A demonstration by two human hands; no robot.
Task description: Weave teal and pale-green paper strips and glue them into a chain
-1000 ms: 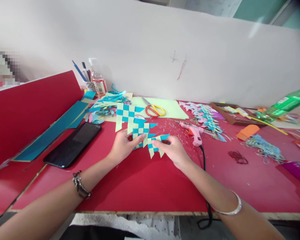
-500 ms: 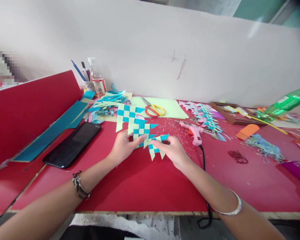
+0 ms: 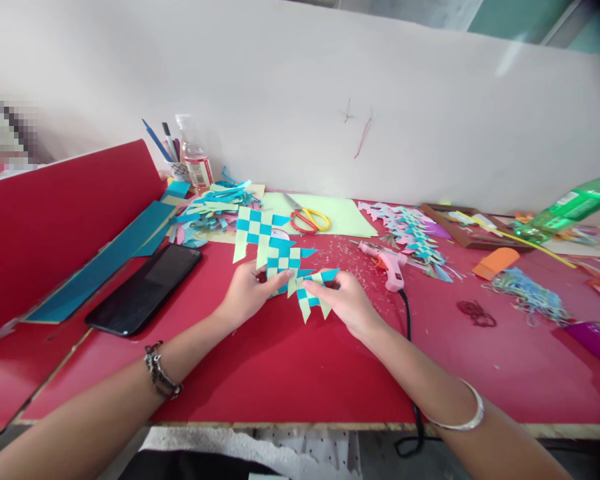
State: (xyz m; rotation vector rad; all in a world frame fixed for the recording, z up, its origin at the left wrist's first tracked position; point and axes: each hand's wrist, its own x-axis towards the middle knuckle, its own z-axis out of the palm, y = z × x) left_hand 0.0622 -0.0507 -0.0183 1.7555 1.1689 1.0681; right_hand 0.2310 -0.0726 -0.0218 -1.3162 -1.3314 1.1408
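Observation:
A chain of woven paper pieces (image 3: 283,257), checked in blue and pale yellow-green with pointed strip ends, is held between my two hands above the red table (image 3: 280,373). My left hand (image 3: 250,292) is closed on its middle part, thumb on top and the other fingers underneath, mostly hidden. My right hand (image 3: 347,301) pinches the lower right piece between thumb and fingers. The chain's upper left end reaches toward a heap of cut paper strips (image 3: 220,207). Behind it, scissors (image 3: 311,220) with red and yellow handles lie on pale green sheets (image 3: 347,213).
A pink glue gun (image 3: 387,263) with a black cord lies right of my hands. A phone (image 3: 145,290) is at left. Farther right are woven paper fish shapes (image 3: 413,233), tangled thread (image 3: 527,293), a brown tray (image 3: 455,230) and a tilted green bottle (image 3: 570,207).
Almost nothing differs. The upper left end of the woven chain has shifted very slightly; both hands keep the same grip and place.

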